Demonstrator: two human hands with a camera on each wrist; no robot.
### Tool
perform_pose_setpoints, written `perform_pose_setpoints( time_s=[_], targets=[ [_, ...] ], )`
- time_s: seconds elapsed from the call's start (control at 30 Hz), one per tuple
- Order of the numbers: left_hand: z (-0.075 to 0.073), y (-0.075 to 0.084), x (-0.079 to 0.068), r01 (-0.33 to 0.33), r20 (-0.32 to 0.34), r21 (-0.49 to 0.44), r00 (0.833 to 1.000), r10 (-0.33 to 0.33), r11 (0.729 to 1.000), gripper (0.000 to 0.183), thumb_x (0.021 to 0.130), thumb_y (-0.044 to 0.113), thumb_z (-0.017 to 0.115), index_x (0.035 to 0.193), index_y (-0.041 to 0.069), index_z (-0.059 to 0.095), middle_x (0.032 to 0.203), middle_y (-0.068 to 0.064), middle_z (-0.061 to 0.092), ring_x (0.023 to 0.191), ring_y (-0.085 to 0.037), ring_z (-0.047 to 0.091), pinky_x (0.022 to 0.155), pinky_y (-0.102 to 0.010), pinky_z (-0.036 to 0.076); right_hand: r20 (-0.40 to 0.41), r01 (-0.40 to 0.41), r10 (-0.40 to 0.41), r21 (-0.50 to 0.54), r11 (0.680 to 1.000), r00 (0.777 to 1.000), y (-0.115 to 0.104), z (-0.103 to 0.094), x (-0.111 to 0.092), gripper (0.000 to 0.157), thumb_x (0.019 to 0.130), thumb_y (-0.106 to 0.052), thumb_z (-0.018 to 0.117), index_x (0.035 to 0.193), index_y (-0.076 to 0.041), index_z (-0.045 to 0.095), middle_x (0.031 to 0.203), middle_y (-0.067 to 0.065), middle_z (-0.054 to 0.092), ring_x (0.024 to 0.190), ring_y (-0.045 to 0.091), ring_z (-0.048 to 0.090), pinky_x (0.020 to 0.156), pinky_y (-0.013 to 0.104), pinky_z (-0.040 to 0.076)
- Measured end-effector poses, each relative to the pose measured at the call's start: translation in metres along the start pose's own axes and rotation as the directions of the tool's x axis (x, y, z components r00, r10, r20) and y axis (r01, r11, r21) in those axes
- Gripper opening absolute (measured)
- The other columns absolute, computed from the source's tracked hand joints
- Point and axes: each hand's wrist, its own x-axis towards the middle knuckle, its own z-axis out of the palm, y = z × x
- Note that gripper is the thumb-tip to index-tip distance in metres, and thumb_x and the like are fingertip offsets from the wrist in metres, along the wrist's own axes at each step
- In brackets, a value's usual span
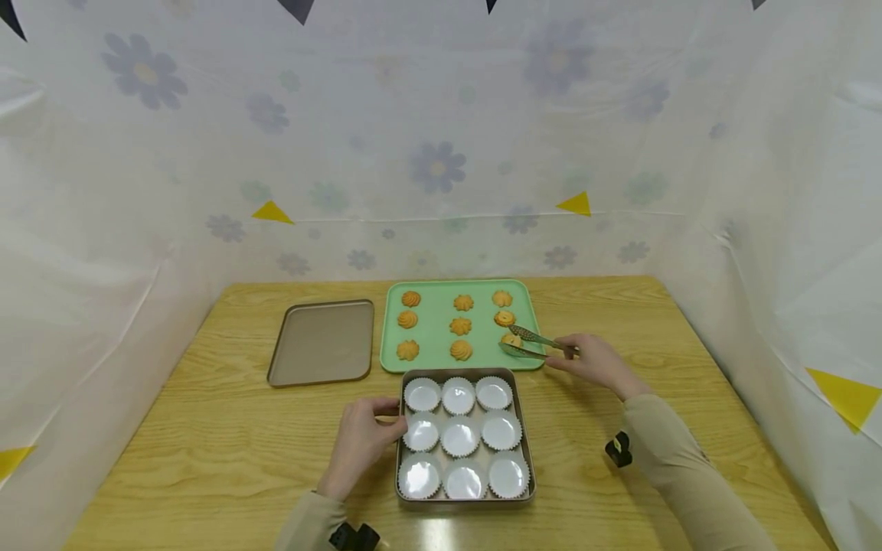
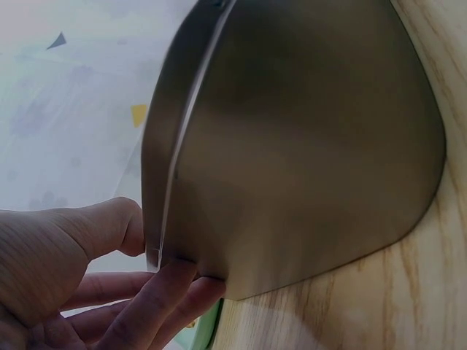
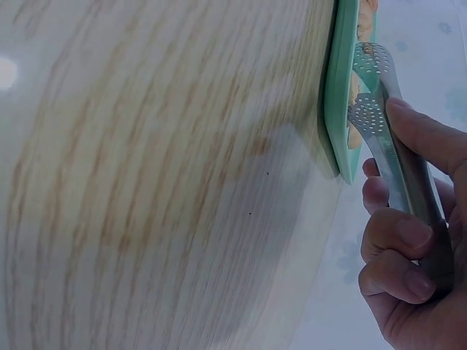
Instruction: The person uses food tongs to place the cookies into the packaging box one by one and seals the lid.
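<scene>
My right hand [image 1: 596, 363] holds metal tongs [image 1: 540, 338] with perforated tips, spread on either side of a golden piped cookie [image 1: 511, 341] at the near right of a green tray [image 1: 434, 337]. In the right wrist view the fingers curl round the tongs' handle [image 3: 423, 197] and the tips reach over the tray's edge. My left hand [image 1: 361, 442] pinches the left wall of a deep square baking pan [image 1: 465, 503], thumb at the rim and fingers against the outer side in the left wrist view. White paper cups [image 1: 460, 436] stand in rows inside the pan.
Several other cookies [image 1: 461, 326] lie in three columns on the green tray. Left of it is a shallow brown tray [image 1: 321, 343]. The wooden table [image 1: 227, 444] is enclosed by a flower-patterned white curtain [image 1: 441, 115] behind and at the sides.
</scene>
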Motion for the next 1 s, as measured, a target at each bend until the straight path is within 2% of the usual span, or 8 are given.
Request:
perform_pose_setpoints(
  time_s=[0.27, 0.43, 0.63, 1.0],
  targets=[
    [-0.0001, -0.0002, 0.0, -0.003, -0.004, 0.004, 1.0, 0.003, 1.0, 0.03, 0.075, 0.004, 0.072, 0.105, -0.004, 0.076, 0.094, -0.018, 0.078, 0.082, -0.023, 0.075, 0.058, -0.021, 0.056, 0.004, 0.003, -0.003, 0.011, 1.0, 1.0, -0.0009, 0.0006, 0.0007, 0.037, 0.096, -0.027, 0.068, 0.114, 0.005, 0.069, 0.066, 0.001, 0.047, 0.056, 0.009, 0.031, 0.054, 0.024, 0.027],
    [-0.0001, -0.0009, 0.0, -0.011, -0.002, -0.004, 1.0, 0.011, 1.0, 0.031, 0.075, 0.003, 0.072, 0.105, -0.004, 0.076, 0.094, -0.018, 0.078, 0.081, -0.023, 0.076, 0.06, -0.021, 0.058, -0.003, 0.0, 0.0, 0.011, 1.0, 1.0, 0.0005, 0.0024, 0.0013, 0.037, 0.096, -0.027, 0.067, 0.115, 0.004, 0.069, 0.065, 0.0, 0.047, 0.056, 0.009, 0.03, 0.054, 0.024, 0.027],
    [0.0, -0.001, -0.0006, -0.004, 0.003, -0.006, 1.0, 0.004, 1.0, 0.031, 0.075, 0.004, 0.073, 0.105, -0.004, 0.075, 0.096, -0.019, 0.078, 0.085, -0.027, 0.076, 0.061, -0.022, 0.058, -0.019, 0.006, -0.006, -0.004, 1.0, 1.0, 0.0045, 0.006, 0.0021, 0.021, 0.095, -0.026, 0.067, 0.095, -0.005, 0.068, 0.063, 0.0, 0.045, 0.055, 0.009, 0.03, 0.054, 0.023, 0.026],
    [0.0, -0.0006, -0.0006, -0.003, 0.003, 0.001, 1.0, 0.003, 1.0, 0.032, 0.075, 0.004, 0.073, 0.106, -0.005, 0.075, 0.097, -0.019, 0.078, 0.087, -0.028, 0.075, 0.06, -0.022, 0.058, -0.042, 0.006, -0.005, 0.016, 1.0, 0.999, 0.0048, 0.0057, 0.0018, 0.022, 0.096, -0.027, 0.067, 0.1, -0.005, 0.072, 0.063, 0.0, 0.048, 0.054, 0.009, 0.033, 0.052, 0.023, 0.027]
  ],
)
